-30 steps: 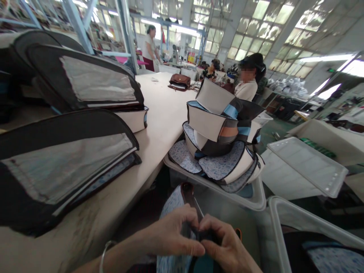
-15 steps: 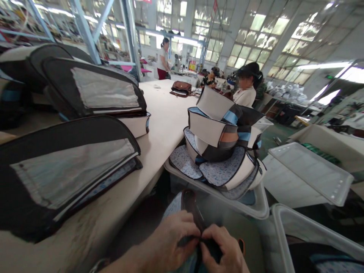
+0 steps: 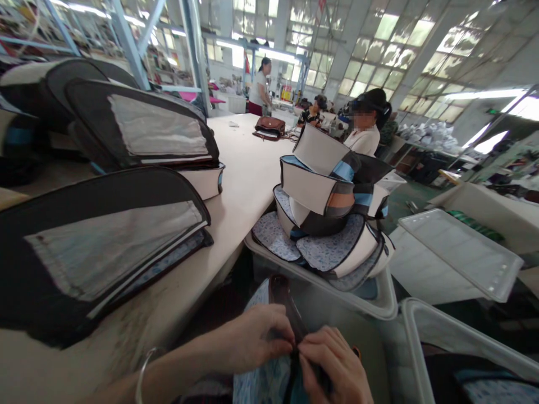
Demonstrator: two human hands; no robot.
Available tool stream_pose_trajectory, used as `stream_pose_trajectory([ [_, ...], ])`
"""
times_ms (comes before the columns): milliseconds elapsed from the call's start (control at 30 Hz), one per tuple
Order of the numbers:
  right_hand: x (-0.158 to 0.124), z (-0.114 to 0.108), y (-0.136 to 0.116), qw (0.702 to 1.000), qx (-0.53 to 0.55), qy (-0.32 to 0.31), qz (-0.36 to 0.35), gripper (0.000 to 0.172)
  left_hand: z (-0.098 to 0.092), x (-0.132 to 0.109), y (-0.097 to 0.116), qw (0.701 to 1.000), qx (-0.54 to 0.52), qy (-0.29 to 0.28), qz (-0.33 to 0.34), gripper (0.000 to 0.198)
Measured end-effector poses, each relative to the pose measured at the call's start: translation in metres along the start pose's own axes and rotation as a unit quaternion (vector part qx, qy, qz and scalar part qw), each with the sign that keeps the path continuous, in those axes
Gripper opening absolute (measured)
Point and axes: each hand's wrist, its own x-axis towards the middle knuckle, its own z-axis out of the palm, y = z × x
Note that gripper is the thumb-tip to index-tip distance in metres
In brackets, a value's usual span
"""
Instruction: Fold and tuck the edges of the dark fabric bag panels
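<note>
Low in the head view, my left hand (image 3: 263,336) and my right hand (image 3: 334,362) meet at a dark edge of a bag piece with blue-patterned lining (image 3: 261,379). Fingers of both hands are pinched on that edge, close together. A glossy dark brown strip (image 3: 281,289) stands up just beyond my fingertips, beside more of the patterned lining. The exact spot that I pinch is covered by my fingers. A silver bangle (image 3: 143,373) circles my left wrist.
Half-sewn bags with clear pockets (image 3: 118,249) lie on the long table (image 3: 248,163) at left. A plastic bin (image 3: 379,306) ahead is heaped with bag pieces (image 3: 309,185). Another bin (image 3: 415,331) stands at right, near a plastic lid (image 3: 458,252). Co-workers sit and stand farther back.
My left hand has shifted slightly up, and more forearm with the bangle shows. Both hands stay pinched on the dark edge; more patterned lining shows below them. The standing co-worker has moved slightly right.
</note>
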Motion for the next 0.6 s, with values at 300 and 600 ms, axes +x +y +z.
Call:
stream_pose_trajectory([
  [300,0.011,-0.01,0.002,0.941,0.211,-0.103,0.245,0.009,0.008,-0.006,-0.011,0.998,-0.028,0.035,0.046,0.005],
  [600,0.001,0.002,0.005,0.998,0.041,0.013,-0.038,0.015,-0.019,-0.003,0.003,0.999,-0.023,-0.049,-0.003,0.031],
])
